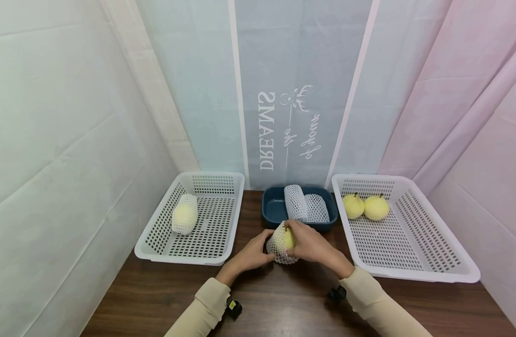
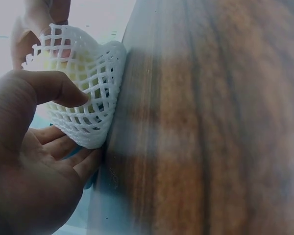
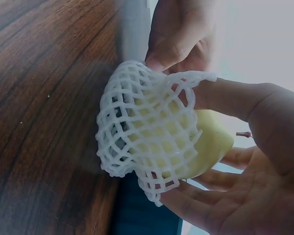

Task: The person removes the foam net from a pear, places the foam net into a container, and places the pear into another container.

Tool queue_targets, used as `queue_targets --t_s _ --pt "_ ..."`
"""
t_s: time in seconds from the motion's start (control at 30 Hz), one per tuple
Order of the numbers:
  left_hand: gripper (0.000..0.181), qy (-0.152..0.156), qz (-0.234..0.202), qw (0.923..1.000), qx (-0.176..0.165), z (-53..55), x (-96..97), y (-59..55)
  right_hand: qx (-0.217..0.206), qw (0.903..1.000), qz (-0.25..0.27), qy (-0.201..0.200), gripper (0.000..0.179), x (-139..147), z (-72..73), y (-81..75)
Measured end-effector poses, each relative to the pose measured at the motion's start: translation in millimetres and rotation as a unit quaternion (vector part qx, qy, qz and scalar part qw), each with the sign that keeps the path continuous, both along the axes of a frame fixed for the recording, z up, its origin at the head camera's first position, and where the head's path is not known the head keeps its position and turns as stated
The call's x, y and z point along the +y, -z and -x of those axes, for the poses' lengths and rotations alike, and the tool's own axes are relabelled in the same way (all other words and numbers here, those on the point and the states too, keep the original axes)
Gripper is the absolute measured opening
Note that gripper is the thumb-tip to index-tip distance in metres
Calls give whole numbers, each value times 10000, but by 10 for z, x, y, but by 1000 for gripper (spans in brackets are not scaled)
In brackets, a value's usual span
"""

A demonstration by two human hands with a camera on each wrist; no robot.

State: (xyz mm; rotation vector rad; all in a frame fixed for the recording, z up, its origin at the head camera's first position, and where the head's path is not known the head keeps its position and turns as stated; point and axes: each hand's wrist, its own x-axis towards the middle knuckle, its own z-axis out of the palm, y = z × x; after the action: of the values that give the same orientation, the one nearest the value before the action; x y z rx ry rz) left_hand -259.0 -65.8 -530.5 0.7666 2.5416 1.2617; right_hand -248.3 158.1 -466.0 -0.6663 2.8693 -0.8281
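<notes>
A yellow pear [image 1: 289,238] sits partly inside a white foam net sleeve [image 1: 277,246], low over the table just in front of the blue bin. In the right wrist view the pear's stem end [image 3: 216,142] sticks out of the net's open rim, while the net [image 3: 152,125] covers the rest. My right hand [image 1: 311,241] grips the pear around its stem end, thumb and fingers on opposite sides. From the other side my left hand [image 1: 253,251] holds the net, its thumb pressing the mesh [image 2: 100,93] and its fingers behind it.
At the left, a white basket [image 1: 236,220] contains a netted pear [image 1: 185,214]. A blue bin [image 1: 274,213] at the back middle holds foam nets [image 1: 296,202]. The right white basket [image 1: 434,276] has two bare pears [image 1: 376,208]. Curtains stand behind the brown table [image 1: 279,304].
</notes>
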Motion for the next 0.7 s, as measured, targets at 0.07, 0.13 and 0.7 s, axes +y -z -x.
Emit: queue_targets --t_s 0.07,0.13,0.7 --pt "65 -43 52 9999 -89 4 6 5 -28 10000 33 13 78 3 3 -11" --pt "66 -76 101 9998 -145 2 13 1 -52 10000 46 41 77 7 4 -20" --pt "45 -454 -636 9968 -162 0 47 -17 127 9995 271 83 74 30 25 -94"
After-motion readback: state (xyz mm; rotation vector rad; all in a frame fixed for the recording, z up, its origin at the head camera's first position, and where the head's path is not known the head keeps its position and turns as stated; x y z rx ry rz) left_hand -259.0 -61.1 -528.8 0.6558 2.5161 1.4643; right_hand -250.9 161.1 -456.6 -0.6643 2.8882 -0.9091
